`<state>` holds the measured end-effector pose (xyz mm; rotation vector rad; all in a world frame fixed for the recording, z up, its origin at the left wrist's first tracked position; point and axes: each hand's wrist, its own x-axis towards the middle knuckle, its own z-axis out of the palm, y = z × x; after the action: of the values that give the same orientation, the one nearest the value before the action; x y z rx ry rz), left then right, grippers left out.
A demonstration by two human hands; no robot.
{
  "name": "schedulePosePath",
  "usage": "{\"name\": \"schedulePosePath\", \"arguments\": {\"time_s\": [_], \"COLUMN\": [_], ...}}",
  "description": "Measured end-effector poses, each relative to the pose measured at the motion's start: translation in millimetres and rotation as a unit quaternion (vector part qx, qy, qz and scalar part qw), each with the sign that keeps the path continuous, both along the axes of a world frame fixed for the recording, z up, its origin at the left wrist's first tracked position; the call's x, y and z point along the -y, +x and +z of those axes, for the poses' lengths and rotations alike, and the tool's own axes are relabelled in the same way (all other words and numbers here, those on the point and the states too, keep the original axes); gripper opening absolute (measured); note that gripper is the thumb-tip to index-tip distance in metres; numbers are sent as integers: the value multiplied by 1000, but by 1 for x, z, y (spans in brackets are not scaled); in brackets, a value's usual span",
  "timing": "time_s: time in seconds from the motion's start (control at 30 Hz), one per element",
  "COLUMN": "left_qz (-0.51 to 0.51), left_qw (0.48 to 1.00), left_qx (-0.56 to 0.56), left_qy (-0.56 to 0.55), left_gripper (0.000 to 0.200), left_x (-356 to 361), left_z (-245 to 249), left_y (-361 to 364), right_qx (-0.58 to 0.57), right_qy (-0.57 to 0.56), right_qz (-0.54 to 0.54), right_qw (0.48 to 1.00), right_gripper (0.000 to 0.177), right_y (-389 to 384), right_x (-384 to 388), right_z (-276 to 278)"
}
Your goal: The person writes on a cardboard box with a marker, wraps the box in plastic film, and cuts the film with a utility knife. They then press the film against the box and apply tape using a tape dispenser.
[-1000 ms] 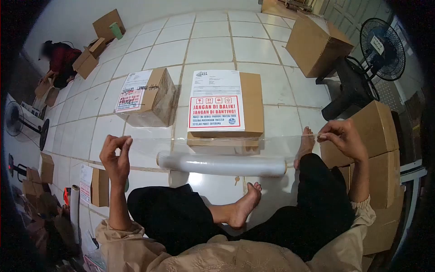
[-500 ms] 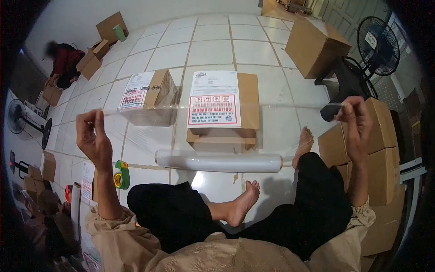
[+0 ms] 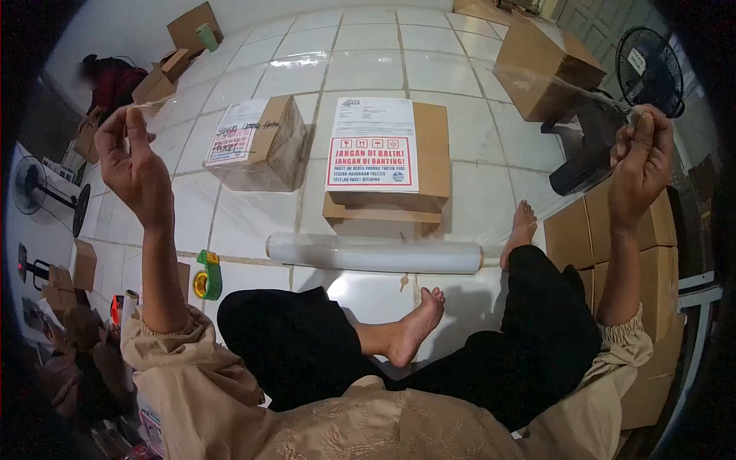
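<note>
A sheet of clear plastic film (image 3: 368,70) is stretched wide between my raised hands, rising from a white roll (image 3: 376,254) lying crosswise on the floor. My left hand (image 3: 136,157) pinches one corner at the left. At the right, my right hand (image 3: 642,157) grips the other corner. Behind the film stands a cardboard box (image 3: 432,153) with a white and red printed label (image 3: 373,146) on top. To its left sits a plastic-wrapped box (image 3: 280,153) with a similar label and black handwriting.
A green tape dispenser (image 3: 207,276) and a small key (image 3: 404,283) lie on the tiles. Cardboard boxes (image 3: 636,230) are stacked at the right, below a black fan (image 3: 649,73). A person (image 3: 115,84) sits at the far left.
Both my hands have moved up and farther apart, pulling the film higher and wider over the boxes. The view has shifted slightly.
</note>
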<state>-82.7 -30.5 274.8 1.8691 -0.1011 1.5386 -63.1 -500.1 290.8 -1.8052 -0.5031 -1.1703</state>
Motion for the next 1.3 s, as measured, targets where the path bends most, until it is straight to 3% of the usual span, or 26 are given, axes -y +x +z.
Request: {"name": "schedulePosePath", "arguments": {"time_s": [0.3, 0.37, 0.47, 0.67, 0.83, 0.9, 1.0, 1.1, 1.17, 1.27, 1.3], "left_qz": [-112, -106, -19, 30, -32, 61, 74, 121, 103, 138, 136], "left_qw": [990, 990, 993, 976, 980, 984, 968, 962, 966, 934, 957], "left_qx": [49, 63, 113, 186, 182, 148, 199, 167, 169, 211, 139], "left_qy": [-72, -70, 28, 109, 76, 84, 136, 181, 169, 252, 215], "left_gripper": [18, 19, 24, 19, 16, 18, 20, 22, 21, 22, 21], "left_x": [-6, -10, -12, -15, -7, -9, -27, -45, -43, -50, -44], "left_z": [26, 31, 43, 60, 73, 78, 87, 100, 102, 106, 104], "left_y": [8, 15, 18, 13, 9, 11, 22, 25, 35, 64, 74], "right_qx": [114, 167, 205, 230, 231, 235, 240, 220, 221, 243, 250], "right_qy": [-58, -78, -99, -128, -142, -146, -121, -127, -157, -211, -225], "right_qz": [-22, -81, -94, -136, -180, -193, -188, -260, -268, -294, -301], "right_qw": [992, 980, 969, 955, 945, 941, 945, 932, 925, 900, 892], "right_gripper": [17, 19, 20, 19, 19, 19, 19, 21, 21, 23, 24], "right_y": [15, 22, 33, 33, 35, 33, 32, 43, 59, 96, 113], "right_x": [1, -2, 4, 16, 21, 20, 15, 30, 43, 49, 51], "right_z": [40, 50, 63, 81, 95, 101, 110, 117, 119, 123, 124]}}
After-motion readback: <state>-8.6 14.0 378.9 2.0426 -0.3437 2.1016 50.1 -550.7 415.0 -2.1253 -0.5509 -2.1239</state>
